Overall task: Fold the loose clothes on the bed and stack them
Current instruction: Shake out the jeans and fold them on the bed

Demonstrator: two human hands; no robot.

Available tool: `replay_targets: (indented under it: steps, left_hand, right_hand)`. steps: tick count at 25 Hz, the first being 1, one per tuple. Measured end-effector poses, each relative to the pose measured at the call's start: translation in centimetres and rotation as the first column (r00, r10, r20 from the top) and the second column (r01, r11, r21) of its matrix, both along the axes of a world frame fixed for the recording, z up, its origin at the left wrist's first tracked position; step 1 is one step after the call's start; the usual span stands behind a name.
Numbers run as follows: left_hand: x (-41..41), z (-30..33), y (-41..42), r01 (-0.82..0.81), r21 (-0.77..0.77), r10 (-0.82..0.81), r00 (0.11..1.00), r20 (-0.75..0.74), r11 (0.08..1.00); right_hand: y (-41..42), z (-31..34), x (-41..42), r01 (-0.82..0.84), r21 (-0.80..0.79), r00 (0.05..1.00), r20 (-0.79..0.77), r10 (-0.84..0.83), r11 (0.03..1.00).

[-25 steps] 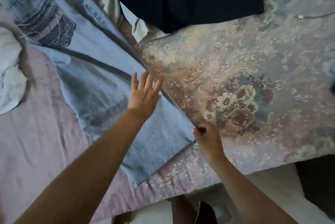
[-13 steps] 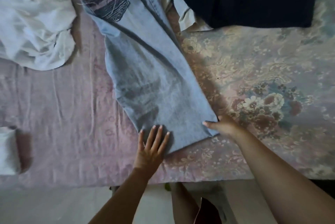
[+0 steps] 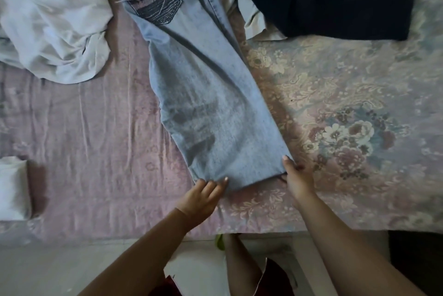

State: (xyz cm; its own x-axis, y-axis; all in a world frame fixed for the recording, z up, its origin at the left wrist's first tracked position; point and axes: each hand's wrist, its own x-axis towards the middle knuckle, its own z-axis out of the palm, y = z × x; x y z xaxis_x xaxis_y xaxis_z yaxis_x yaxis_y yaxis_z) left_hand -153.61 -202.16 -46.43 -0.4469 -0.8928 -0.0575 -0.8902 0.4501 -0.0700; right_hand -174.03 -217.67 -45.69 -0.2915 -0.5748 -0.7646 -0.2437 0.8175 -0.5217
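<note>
Both hands have slid down to the near hem of the jeans [image 3: 211,108] lying lengthwise on the bed [image 3: 96,152], left hand [image 3: 203,196] now pinching one corner, right hand [image 3: 296,175] gripping the other, so I'd guess smoothing's done and the fold toward the far end comes next.
</note>
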Motion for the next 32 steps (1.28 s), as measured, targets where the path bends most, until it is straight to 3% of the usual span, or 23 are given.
replay_targets:
  steps: [4, 7, 9, 12, 16, 20, 21, 23, 25, 26, 27, 29, 30, 32]
  left_hand:
    - [-1.7, -1.0, 0.5, -0.161, 0.141, 0.149, 0.985, 0.088, 0.977]
    - [-2.3, -1.0, 0.4, -0.325, 0.172, 0.301, 0.941, 0.151, 0.930]
    - [-2.7, 0.5, -0.3, -0.434, 0.307, 0.392, 0.900, 0.192, 0.847]
    - [-4.4, 3.6, -1.3, -0.467, 0.450, 0.424, 0.883, 0.199, 0.761]
    - [-10.0, 6.1, 0.2, -0.357, 0.648, 0.396, 0.913, 0.091, 0.672]
    - [-14.4, 5.8, -0.5, -0.085, 0.879, 0.321, 0.944, -0.079, 0.468]
    - [-14.1, 5.9, -1.7, -0.045, 0.882, 0.291, 0.951, -0.106, 0.469]
    - [-11.1, 6.1, -4.3, -0.058, 0.771, 0.308, 0.934, -0.182, 0.634]
    - [-6.0, 5.3, -7.8, -0.102, 0.507, 0.256, 0.935, -0.244, 0.856]
    - [-2.8, 5.1, -9.6, -0.155, 0.349, 0.231, 0.955, -0.187, 0.924]
    - [0.6, 5.0, -11.4, -0.211, 0.253, 0.239, 0.967, -0.084, 0.944]
    - [7.0, 4.0, -14.9, -0.281, 0.319, 0.271, 0.959, 0.077, 0.905]
    - [9.6, 3.1, -16.3, -0.327, 0.380, 0.290, 0.945, 0.152, 0.866]
    - [14.1, 1.5, -19.2, -0.383, 0.342, 0.309, 0.917, 0.251, 0.858]
  right_hand:
    - [0.7, -0.4, 1.5, 0.263, 0.095, 0.958, 0.094, -0.272, 0.960]
    - [1.3, 0.3, 2.6, 0.142, -0.036, 0.990, 0.011, -0.142, 0.989]
    - [1.7, 0.6, 2.5, 0.072, -0.137, 0.996, -0.039, -0.078, 0.988]
    - [2.1, 1.1, 1.1, 0.059, -0.113, 0.996, -0.056, -0.065, 0.992]
    - [2.7, 1.7, -4.4, 0.059, -0.001, 0.986, -0.157, -0.058, 0.998]
    - [1.8, 2.6, -9.3, -0.103, 0.060, 0.936, -0.333, 0.117, 0.993]
    - [1.1, 2.8, -9.4, -0.158, 0.086, 0.909, -0.375, 0.179, 0.984]
    - [-0.4, 3.3, -8.2, -0.314, 0.102, 0.803, -0.502, 0.321, 0.944]
    - [-1.5, 3.5, -5.2, -0.601, 0.067, 0.586, -0.641, 0.496, 0.796]
    - [-1.9, 3.4, -3.0, -0.754, 0.059, 0.459, -0.665, 0.590, 0.654]
    - [-2.5, 3.2, -0.7, -0.869, 0.060, 0.334, -0.662, 0.671, 0.492]
    - [-4.3, 2.2, 4.4, -0.974, 0.052, 0.137, -0.636, 0.759, 0.220]
    - [-5.1, 1.6, 6.9, -0.990, 0.043, 0.076, -0.629, 0.774, 0.132]
    - [-7.0, 0.5, 11.5, -0.999, 0.032, 0.010, -0.635, 0.773, 0.039]
